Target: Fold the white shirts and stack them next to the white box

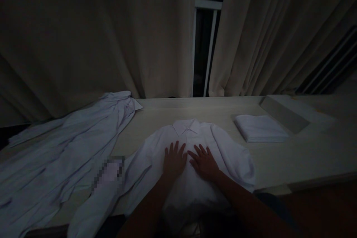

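Observation:
A white collared shirt point(192, 186) lies spread front side up on the pale table, its collar point(186, 127) pointing away from me. My left hand point(174, 159) rests flat on the chest of the shirt, fingers spread. Close beside it, my right hand point(203, 161) also lies on the cloth with its fingers apart, on the other side of the front placket. Neither hand grips anything. One sleeve point(235, 160) curves down at the right; the other sleeve point(97, 204) stretches to the lower left, partly covered by a pixelated patch.
More white shirts point(75, 148) lie in a loose pile on the left of the table point(217, 108). To the right are a folded white stack of cloth point(260, 128) and a pale box-like object point(284, 113). Beige curtains point(156, 33) hang behind the table. The room is dim.

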The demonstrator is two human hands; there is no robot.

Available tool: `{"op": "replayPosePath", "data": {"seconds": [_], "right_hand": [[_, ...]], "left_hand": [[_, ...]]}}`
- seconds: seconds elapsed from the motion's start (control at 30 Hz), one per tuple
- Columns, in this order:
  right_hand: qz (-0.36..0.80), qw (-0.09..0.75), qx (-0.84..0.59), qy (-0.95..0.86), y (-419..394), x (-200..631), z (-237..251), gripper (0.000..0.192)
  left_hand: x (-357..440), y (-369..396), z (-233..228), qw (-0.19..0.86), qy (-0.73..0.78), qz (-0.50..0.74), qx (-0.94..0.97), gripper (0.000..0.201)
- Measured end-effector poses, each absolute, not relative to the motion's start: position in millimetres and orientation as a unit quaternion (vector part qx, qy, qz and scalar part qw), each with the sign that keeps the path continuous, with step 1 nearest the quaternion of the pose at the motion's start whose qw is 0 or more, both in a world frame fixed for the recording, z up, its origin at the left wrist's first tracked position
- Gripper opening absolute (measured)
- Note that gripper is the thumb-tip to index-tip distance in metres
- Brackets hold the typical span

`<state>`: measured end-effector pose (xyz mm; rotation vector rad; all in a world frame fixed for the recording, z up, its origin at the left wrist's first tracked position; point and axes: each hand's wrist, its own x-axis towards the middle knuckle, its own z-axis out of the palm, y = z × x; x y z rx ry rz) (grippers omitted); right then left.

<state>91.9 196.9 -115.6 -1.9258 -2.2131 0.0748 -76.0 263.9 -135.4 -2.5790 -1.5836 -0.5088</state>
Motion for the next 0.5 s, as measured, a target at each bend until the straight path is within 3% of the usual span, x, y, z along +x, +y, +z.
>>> {"op": "replayPosePath", "data": {"seconds": [0.33, 0.5], "right_hand": [[0.053, 0.127, -0.636, -0.759, 199, 93, -119, 0.048], [0.052, 0.132, -0.634, -0.76, 200, 94, -120, 0.047]], "left_hand": [[-121, 244, -139, 0.015, -0.549, -0.121, -0.827, 0.057], [-171, 219, -121, 0.036, -0.57, -0.181, -0.8, 0.053]]}}
